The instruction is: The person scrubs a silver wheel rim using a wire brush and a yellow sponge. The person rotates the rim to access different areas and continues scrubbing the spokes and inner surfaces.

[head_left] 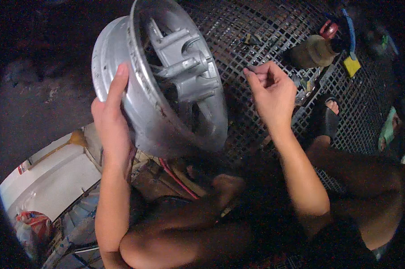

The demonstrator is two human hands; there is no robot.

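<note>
A silver spoked wheel rim [191,87] is tilted up in front of me, its inner spokes and hub facing right. My left hand [112,123] grips it from the lower left, with the thumb lying along the outer barrel and the other fingers hidden behind. To the right of the rim, apart from it, my right hand [274,94] is raised with thumb and forefinger pinched together. A small dark bit shows at those fingertips, too small to name.
Beneath lies a dark grid mat [243,45]. At the upper right are a brownish container [312,51], a red object [329,29] and a blue-handled tool with a yellow end [352,66]. A white panel [59,179] and a red-and-white plastic bag [33,226] are at the lower left.
</note>
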